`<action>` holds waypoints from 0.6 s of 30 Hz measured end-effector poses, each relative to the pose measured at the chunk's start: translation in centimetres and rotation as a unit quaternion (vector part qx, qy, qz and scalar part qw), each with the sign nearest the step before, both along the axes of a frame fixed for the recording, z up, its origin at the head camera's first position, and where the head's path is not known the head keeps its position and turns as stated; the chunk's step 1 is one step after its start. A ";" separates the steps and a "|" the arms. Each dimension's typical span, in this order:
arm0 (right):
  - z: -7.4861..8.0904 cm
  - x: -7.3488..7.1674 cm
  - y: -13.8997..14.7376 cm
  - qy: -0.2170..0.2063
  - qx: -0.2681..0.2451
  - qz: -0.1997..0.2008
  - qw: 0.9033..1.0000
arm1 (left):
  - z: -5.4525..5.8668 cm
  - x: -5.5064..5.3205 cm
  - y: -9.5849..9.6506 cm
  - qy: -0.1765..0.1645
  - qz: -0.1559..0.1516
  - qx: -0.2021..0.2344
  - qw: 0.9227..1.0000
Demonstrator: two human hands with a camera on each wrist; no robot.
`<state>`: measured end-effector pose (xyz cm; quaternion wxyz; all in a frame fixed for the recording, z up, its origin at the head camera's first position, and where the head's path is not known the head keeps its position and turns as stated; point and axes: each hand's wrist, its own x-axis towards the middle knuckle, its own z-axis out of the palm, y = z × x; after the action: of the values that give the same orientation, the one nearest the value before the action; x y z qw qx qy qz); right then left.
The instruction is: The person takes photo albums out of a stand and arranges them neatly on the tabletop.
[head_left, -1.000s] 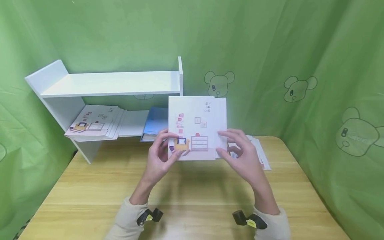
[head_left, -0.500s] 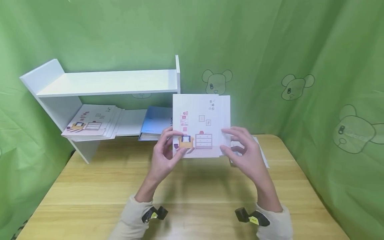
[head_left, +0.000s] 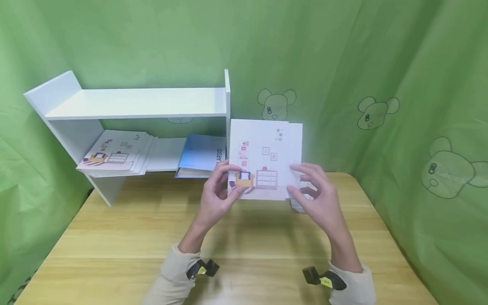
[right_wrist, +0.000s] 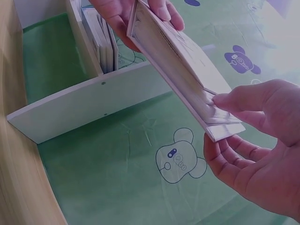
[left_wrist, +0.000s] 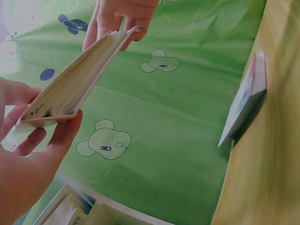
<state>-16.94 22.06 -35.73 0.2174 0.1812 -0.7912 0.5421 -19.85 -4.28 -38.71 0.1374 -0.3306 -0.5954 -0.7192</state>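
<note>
A white photo album (head_left: 259,135), with an armchair and a chest of drawers drawn on its cover, is held up over the table. My left hand (head_left: 217,197) pinches its left edge low down, thumb on the front. On the right side my right hand (head_left: 322,197) holds the strip that juts past the front cover, thumb and fingertips on it. Page edges show between the covers of the album (left_wrist: 70,79) in the left wrist view. Behind my right hand, another album (left_wrist: 246,101) lies on the table, mostly hidden in the head view.
A white shelf (head_left: 152,103) stands at the back left of the wooden table (head_left: 152,237). Its lower board bears a leaning stack of white albums (head_left: 114,148) at the left and a blue album (head_left: 202,152) at the right. A green curtain (head_left: 324,55) surrounds the table.
Both hands have shifted to the right with the album between them, so more of the blue album shows. The grip looks the same.
</note>
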 end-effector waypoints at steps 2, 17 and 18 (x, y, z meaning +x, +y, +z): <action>0.0 0.0 0.1 0.003 0.001 -0.002 1.000 | 0.0 0.0 0.1 -0.004 0.005 -0.005 1.000; -0.7 -0.6 0.1 0.001 -0.001 -0.005 1.000 | -0.5 0.0 0.4 -0.023 0.024 -0.002 0.999; -0.7 -0.6 0.1 0.002 -0.003 -0.003 1.000 | -0.5 0.0 0.4 -0.025 0.026 -0.001 0.999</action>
<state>-17.54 22.15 -36.45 0.2206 0.1792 -0.7899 0.5433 -19.82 -3.89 -39.21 0.1405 -0.2974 -0.6080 -0.7226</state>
